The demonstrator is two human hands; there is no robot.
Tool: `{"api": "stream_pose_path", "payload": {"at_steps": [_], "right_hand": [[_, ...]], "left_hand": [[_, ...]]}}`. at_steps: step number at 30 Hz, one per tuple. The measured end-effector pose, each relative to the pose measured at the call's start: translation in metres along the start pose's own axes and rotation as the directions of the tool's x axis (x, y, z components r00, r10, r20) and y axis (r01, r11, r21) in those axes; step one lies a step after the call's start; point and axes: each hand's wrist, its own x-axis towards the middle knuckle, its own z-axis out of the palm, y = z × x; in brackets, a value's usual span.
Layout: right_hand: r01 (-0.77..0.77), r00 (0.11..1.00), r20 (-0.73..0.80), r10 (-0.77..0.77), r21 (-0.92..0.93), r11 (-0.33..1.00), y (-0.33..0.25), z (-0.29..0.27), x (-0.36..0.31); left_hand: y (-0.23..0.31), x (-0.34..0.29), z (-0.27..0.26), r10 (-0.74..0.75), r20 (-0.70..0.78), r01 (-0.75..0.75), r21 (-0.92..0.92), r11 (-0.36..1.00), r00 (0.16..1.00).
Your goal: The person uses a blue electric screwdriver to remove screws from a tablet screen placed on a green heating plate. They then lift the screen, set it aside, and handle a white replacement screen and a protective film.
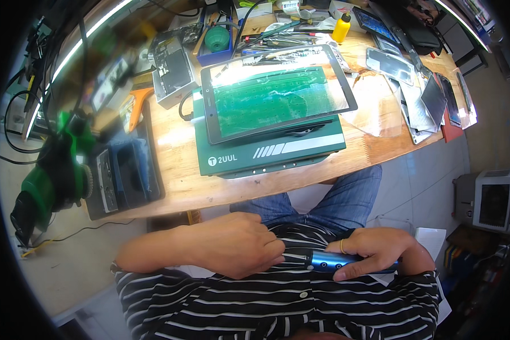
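Note:
My right hand is wrapped round a blue cylindrical tool with round buttons along its side, held in front of my striped shirt. A ring shows on one of its fingers. Close by the tool's front end, my left hand is closed with the fingers curled in; whatever it pinches there is hidden. On the bench ahead lies a black-framed, see-through glass panel, tablet-sized. It rests tilted over a green box-shaped machine with a perforated green top, which shows through the glass.
A green and black power tool stands at the left beside phone parts on a dark mat. An orange-handled scraper, a white box and a yellow bottle lie farther back. Phone screens crowd the right end of the wooden bench.

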Motion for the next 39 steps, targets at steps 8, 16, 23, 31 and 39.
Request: {"api": "stream_pose_path", "payload": {"at_steps": [8, 16, 23, 31, 39], "right_hand": [[0.036, 0.999, 0.039, -0.031, -0.131, 0.991, -0.007, -0.004, -0.025], [0.413, 0.74, -0.672, -0.037, 0.41, 0.813, -0.027, 0.002, -0.008], [0.493, 0.779, -0.624, -0.053, 0.559, 0.666, -0.021, -0.009, 0.065], [0.527, 0.763, -0.645, -0.045, 0.581, 0.62, -0.021, -0.013, 0.074], [0.561, 0.728, -0.685, -0.042, 0.559, 0.611, -0.018, -0.009, 0.074]], "left_hand": [[-0.003, -0.028, -0.008, -0.026, -0.095, 0.009, -0.176, 0.984, 0.995], [-0.005, -0.06, -0.021, -0.071, -0.679, 0.058, -0.041, 0.997, 0.731], [-0.011, -0.043, 0.008, -0.162, -0.815, 0.158, -0.088, 0.984, 0.556], [-0.007, -0.024, 0.021, -0.303, -0.897, 0.026, -0.311, 0.95, 0.32], [-0.004, -0.025, 0.013, -0.296, -0.869, -0.13, -0.372, 0.919, 0.397]]}}
